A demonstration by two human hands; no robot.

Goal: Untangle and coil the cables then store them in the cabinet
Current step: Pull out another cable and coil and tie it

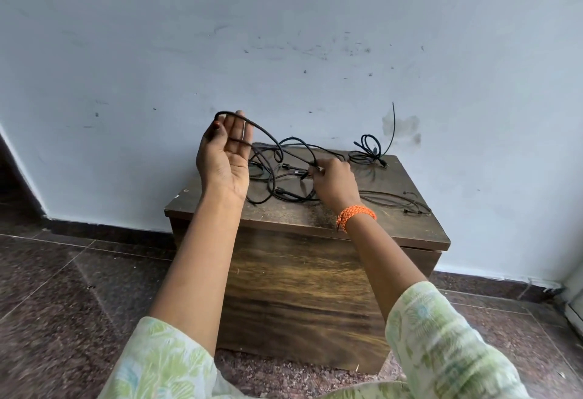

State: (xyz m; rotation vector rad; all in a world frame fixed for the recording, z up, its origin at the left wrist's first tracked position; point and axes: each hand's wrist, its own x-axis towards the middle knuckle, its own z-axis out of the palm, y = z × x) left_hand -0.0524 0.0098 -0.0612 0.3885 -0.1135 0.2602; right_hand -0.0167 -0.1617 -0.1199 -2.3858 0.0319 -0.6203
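A tangle of black cables (284,174) lies on top of a small dark wooden cabinet (299,272) against the wall. My left hand (224,152) is raised above the cabinet's left end, palm up, with a loop of black cable draped over its fingers and thumb. My right hand (334,180), with an orange thread band on the wrist, pinches the same cable lower down over the tangle. A separate coiled black cable (367,152) rests at the back right of the top, one end sticking up the wall. Another thin cable (394,199) lies flat at the right.
The cabinet's front is shut, with no handle visible. A pale blue wall (284,35) stands right behind it. Dark speckled stone floor (79,288) surrounds the cabinet on the left and right. A dark doorway or recess shows at the far left.
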